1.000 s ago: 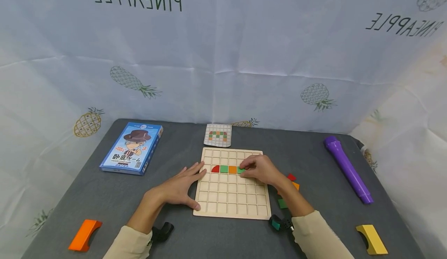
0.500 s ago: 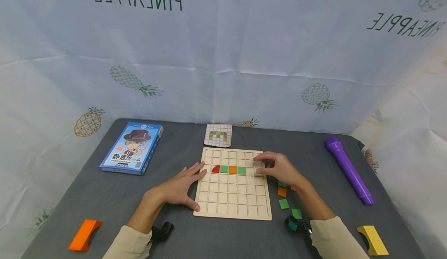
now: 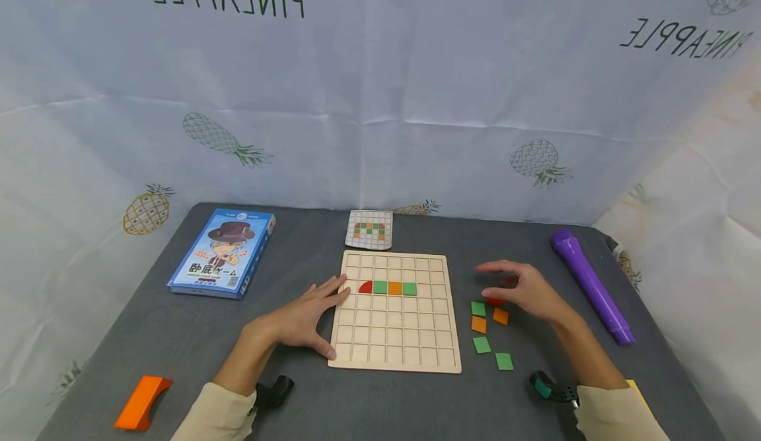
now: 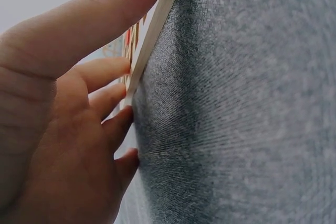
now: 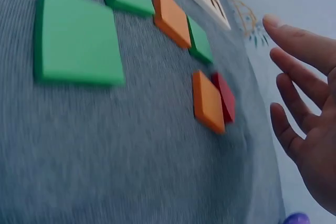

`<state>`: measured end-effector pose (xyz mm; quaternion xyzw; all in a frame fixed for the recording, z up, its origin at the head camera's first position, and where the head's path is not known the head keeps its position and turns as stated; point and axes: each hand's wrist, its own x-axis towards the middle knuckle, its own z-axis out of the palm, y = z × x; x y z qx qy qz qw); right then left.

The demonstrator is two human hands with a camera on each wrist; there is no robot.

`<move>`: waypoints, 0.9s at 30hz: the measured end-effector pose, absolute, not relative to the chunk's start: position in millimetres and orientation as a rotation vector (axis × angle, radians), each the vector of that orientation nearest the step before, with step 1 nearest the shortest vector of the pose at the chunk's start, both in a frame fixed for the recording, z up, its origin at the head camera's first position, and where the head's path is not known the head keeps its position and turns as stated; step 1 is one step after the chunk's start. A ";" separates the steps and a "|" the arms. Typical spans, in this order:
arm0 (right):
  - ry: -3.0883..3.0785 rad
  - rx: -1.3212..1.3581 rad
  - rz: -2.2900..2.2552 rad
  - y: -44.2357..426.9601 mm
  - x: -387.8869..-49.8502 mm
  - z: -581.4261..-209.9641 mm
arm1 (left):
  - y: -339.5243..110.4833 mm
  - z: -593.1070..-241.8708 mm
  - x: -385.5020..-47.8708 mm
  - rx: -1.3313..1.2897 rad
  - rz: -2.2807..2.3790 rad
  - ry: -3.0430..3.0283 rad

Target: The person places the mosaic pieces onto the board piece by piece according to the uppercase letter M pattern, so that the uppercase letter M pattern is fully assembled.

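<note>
My left hand (image 3: 306, 319) rests along the left edge of a wooden grid board (image 3: 395, 355), fingers spread and thumb at the near corner. In one row of the board lie a red quarter-round tile (image 3: 365, 287), a green tile (image 3: 380, 287), an orange tile (image 3: 395, 288) and another green tile (image 3: 409, 288). My right hand (image 3: 529, 289) hovers right of the board with nothing in its fingers. Beneath it a loose red tile (image 3: 496, 302) is partly hidden. Beside that lie an orange tile (image 5: 208, 102) and several more loose tiles, green and orange.
Behind the board lies a small pattern card (image 3: 368, 230). A blue game box (image 3: 222, 253) sits at the back left, a purple tube (image 3: 591, 286) at the right. An orange arched block (image 3: 141, 403) is near left; a yellow block (image 3: 637, 391) is mostly behind the right sleeve.
My right hand has let go of the green tile, now lying in the row's fourth place, and moved right off the board to above the loose tiles. The left hand has stayed put.
</note>
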<state>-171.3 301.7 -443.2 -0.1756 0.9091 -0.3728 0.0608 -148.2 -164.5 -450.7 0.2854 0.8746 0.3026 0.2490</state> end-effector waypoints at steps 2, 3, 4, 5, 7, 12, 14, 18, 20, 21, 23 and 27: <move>2.768 -0.511 -1.103 308.1 -168.6 -442.8 | -165.2 -451.1 -148.6 0.776 0.826 2.382; 2.777 -0.504 -1.090 311.0 -167.2 -443.0 | -165.5 -451.3 -148.6 0.775 0.827 2.382; 2.783 -0.499 -1.077 313.6 -165.8 -443.4 | -165.7 -451.5 -148.7 0.775 0.827 2.383; 2.787 -0.497 -1.060 316.2 -164.5 -444.2 | -166.0 -451.7 -148.7 0.774 0.827 2.383; 2.797 -0.508 -1.036 320.1 -161.9 -446.8 | -166.3 -452.0 -148.7 0.774 0.829 2.384; 2.788 -0.553 -1.027 326.2 -158.5 -457.4 | -167.1 -452.3 -148.7 0.774 0.836 2.384; 2.777 -0.563 -1.034 327.1 -157.9 -461.1 | -167.4 -452.3 -148.6 0.773 0.834 2.385; 2.756 -0.563 -1.053 327.7 -157.0 -465.7 | -167.1 -451.7 -148.1 0.776 0.831 2.383; 2.750 -0.560 -1.058 327.7 -156.8 -467.0 | -166.4 -451.5 -148.0 0.779 0.832 2.379; 2.751 -0.562 -1.059 327.7 -156.8 -467.6 | -166.1 -451.4 -148.0 0.780 0.833 2.377; 2.752 -0.566 -1.060 327.5 -157.2 -468.5 | -165.5 -451.2 -148.0 0.780 0.835 2.375; 2.771 -0.591 -1.062 327.4 -159.2 -470.7 | -165.1 -450.9 -148.4 0.774 0.839 2.378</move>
